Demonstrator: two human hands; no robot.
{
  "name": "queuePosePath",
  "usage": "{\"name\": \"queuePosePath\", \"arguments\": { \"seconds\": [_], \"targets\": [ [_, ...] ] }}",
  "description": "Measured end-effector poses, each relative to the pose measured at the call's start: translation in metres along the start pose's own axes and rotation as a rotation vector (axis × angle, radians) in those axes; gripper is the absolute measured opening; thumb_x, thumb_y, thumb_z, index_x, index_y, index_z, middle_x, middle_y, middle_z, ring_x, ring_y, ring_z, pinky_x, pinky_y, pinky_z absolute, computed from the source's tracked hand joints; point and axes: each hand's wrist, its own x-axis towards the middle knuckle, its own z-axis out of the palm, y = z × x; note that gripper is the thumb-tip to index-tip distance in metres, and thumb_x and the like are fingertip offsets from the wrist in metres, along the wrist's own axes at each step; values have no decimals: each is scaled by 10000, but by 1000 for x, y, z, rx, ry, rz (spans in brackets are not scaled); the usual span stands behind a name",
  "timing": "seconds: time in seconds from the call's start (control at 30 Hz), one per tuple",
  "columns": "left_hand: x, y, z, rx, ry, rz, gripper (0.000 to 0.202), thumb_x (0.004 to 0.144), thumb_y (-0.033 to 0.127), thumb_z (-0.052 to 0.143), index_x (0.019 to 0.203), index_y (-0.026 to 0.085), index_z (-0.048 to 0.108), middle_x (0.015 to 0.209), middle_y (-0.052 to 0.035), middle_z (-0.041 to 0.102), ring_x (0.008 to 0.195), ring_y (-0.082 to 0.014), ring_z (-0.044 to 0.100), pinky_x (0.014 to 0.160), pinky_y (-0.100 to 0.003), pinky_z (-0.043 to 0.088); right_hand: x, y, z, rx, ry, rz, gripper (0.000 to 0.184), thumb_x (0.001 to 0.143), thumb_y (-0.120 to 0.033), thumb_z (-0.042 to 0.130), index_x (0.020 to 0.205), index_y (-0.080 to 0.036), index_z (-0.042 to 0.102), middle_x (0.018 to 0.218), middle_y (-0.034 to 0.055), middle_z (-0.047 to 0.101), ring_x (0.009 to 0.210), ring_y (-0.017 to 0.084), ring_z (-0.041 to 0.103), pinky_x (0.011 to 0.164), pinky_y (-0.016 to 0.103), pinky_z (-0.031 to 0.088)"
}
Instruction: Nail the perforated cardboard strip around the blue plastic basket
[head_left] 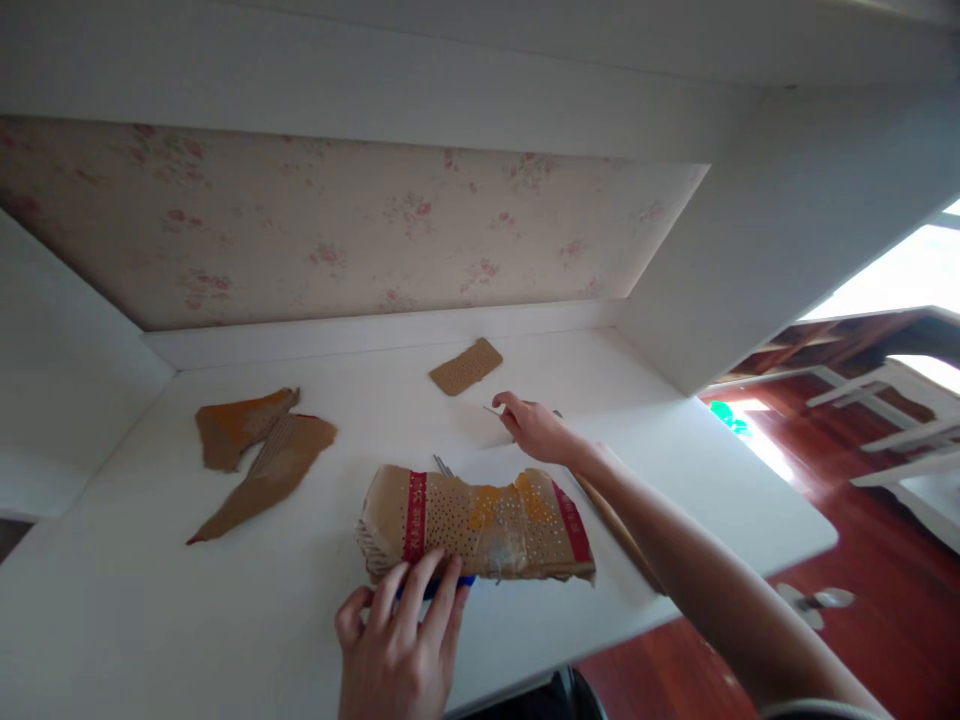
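Observation:
A folded piece of brown cardboard (450, 510) with red printed bands, many small holes and orange patches lies in front of me. My left hand (401, 630) rests its spread fingers along the cardboard's near edge, over a blue object (466, 581) mostly hidden beneath them. Beyond the cardboard, my right hand (529, 425) has its fingers closed on a thin pale stick (491, 410); what exactly it is remains too small to make out. Several thin grey rods (442, 465) stick out from behind the cardboard's far edge.
Two torn cardboard scraps (244, 425) lie at the left of the white desk (150, 620). A small cardboard rectangle (466, 367) sits near the back. Under my right forearm runs a long brown strip (626, 540). White side panels and an overhead shelf enclose the desk.

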Motion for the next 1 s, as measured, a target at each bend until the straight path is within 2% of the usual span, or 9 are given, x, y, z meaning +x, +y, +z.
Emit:
{"name": "queuePosePath", "arguments": {
  "seconds": [0.17, 0.27, 0.33, 0.4, 0.47, 0.57, 0.67, 0.83, 1.0],
  "targets": [
    [2, -3, 6, -105, 76, -41, 242, 972, 364, 512, 1045, 286, 729, 1046, -13, 746, 898, -203, 615, 861, -406, 305, -68, -32, -16, 258, 89, 4, 246, 1012, -307, 399, 1125, -198, 589, 910, 36, 726, 752, 130, 684, 683, 234, 547],
    [4, -8, 7, -132, 61, -3, 239, 969, 346, 515, 1060, 259, 719, 1059, -27, 736, 918, -217, 604, 861, -400, 326, -110, -48, -6, 754, 118, 67, 230, 866, -373, 668, 1038, -221, 645, 926, 28, 741, 782, 157, 693, 670, 238, 556],
    [7, -11, 6, -131, -9, 60, 225, 963, 298, 527, 1094, 241, 701, 1094, -34, 719, 952, -222, 595, 870, -387, 347, -130, -52, 6, 743, 254, 187, 175, 879, -395, 648, 885, -224, 688, 706, -7, 707, 630, 138, 660, 559, 212, 524],
    [12, -14, 3, -145, -62, 119, 214, 958, 239, 524, 1088, 221, 693, 1101, -39, 706, 969, -215, 589, 881, -368, 368, -143, -53, 20, 681, 456, 292, 231, 906, -425, 599, 925, -225, 712, 718, 11, 718, 657, 158, 667, 595, 235, 546],
    [18, -15, 0, -175, -72, 139, 208, 955, 184, 504, 1039, 206, 694, 1056, -41, 703, 947, -201, 590, 879, -354, 383, -150, -51, 35, 617, 593, 431, 277, 889, -455, 609, 980, -219, 723, 853, 51, 750, 736, 194, 689, 590, 251, 567],
    [27, -14, -3, -200, -70, 143, 212, 944, 137, 496, 990, 206, 690, 984, -25, 702, 893, -187, 598, 879, -360, 388, -153, -47, 55, 730, 601, 512, 335, 845, -476, 655, 1044, -215, 722, 1052, 84, 751, 899, 244, 708, 673, 285, 609],
    [31, -14, -4, -203, -66, 147, 204, 937, 137, 510, 1006, 213, 687, 990, -14, 708, 898, -188, 609, 902, -376, 382, -151, -42, 67, 931, 615, 507, 361, 777, -436, 741, 1062, -216, 710, 1097, 82, 750, 998, 256, 703, 858, 347, 594],
    [26, -15, -6, -200, -50, 125, 209, 927, 144, 533, 1053, 220, 682, 1049, -23, 707, 924, -200, 610, 907, -393, 385, -143, -38, 67, 1073, 695, 502, 358, 758, -378, 779, 1075, -236, 693, 1090, 65, 756, 1004, 228, 707, 905, 355, 579],
    [21, -16, -5, -191, -75, 87, 199, 925, 147, 538, 1050, 222, 674, 1052, -24, 701, 923, -207, 607, 879, -401, 403, -128, -35, 64, 1014, 595, 443, 316, 773, -362, 761, 1053, -226, 703, 1069, 71, 765, 982, 227, 716, 885, 348, 586]
  ]
}}
